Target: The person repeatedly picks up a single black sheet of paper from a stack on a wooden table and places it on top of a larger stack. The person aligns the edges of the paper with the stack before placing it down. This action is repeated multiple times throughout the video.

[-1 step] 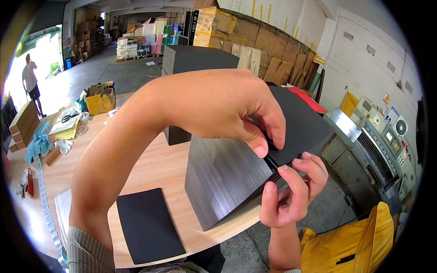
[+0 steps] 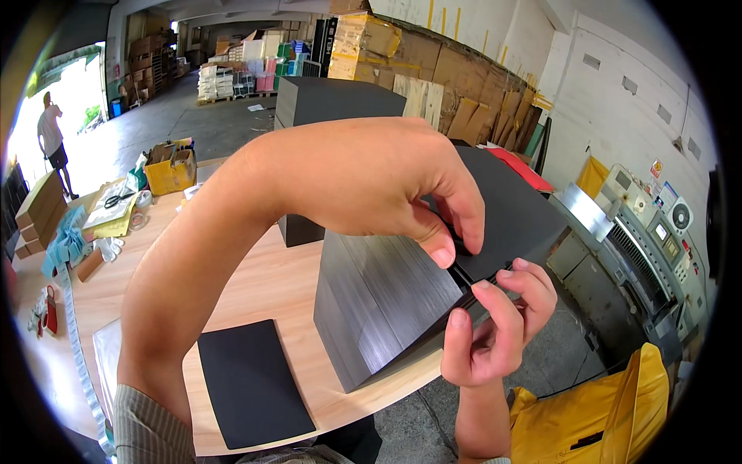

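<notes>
A tall stack of black sheets point(image 2: 386, 301) stands at the table's near right edge, its cut sides showing grey. My left hand point(image 2: 371, 174) arches over it from the left, wrist bent. Its thumb and fingers pinch the top sheets near the close right corner; how many is hidden. Below that corner, my right hand point(image 2: 498, 329) has its palm turned up and fingers half curled and apart, the fingertips at the sheet edges. One black sheet point(image 2: 255, 383) lies flat on the table left of the stack.
On the wooden table point(image 2: 232, 286), another dark stack point(image 2: 340, 100) rises behind. Scissors point(image 2: 117, 199), a yellow box point(image 2: 171, 170) and gloves lie at the left. A machine point(image 2: 641, 240) and yellow cloth point(image 2: 595, 410) are at the right. A person point(image 2: 52, 143) stands by the doorway.
</notes>
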`<state>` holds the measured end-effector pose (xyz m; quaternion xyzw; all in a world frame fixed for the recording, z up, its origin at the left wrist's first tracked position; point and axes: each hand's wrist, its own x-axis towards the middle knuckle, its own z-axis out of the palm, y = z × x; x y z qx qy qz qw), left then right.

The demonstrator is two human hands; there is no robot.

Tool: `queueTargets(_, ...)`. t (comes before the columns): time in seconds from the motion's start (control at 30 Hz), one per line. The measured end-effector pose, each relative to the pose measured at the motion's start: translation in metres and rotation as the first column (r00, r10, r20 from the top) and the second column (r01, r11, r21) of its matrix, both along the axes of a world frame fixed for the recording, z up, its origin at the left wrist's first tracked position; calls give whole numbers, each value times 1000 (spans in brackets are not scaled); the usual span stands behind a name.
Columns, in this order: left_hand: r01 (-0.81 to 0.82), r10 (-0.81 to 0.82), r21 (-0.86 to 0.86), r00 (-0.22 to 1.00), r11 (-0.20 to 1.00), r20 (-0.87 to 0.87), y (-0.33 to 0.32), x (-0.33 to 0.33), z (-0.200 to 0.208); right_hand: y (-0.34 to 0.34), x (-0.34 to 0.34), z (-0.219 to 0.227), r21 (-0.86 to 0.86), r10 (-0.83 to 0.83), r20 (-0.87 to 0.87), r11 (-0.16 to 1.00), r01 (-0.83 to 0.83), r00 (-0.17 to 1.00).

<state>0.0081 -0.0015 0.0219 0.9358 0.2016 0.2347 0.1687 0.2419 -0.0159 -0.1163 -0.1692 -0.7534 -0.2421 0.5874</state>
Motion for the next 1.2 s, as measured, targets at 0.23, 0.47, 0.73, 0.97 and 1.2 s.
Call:
queueTargets(0.23,-12,12,28,1000,1000,-1,-1,-2,-2,-2,-4,-1,-30,28,-50,999,-29,998)
queueTargets(0.47,-22,24,136,1000,990,-18,-1,-3,-7,-6,-2,1,-90,33,-67,995,-39,997)
queueTargets(0.73,-13,15,97,1000,995,-16,1,-1,-4,-7,-1,1,-94,41,-63,994,-47,997)
queueTargets(0.97,-18,18,46,1000,999,-8,0,0,-2,-6,-2,2,-84,53,-66,995,-59,996)
queueTargets(1.2,-30,31,34,999,999,-11,-2,-1,-1,-6,-4,1,-75,69,-81,994,-75,994)
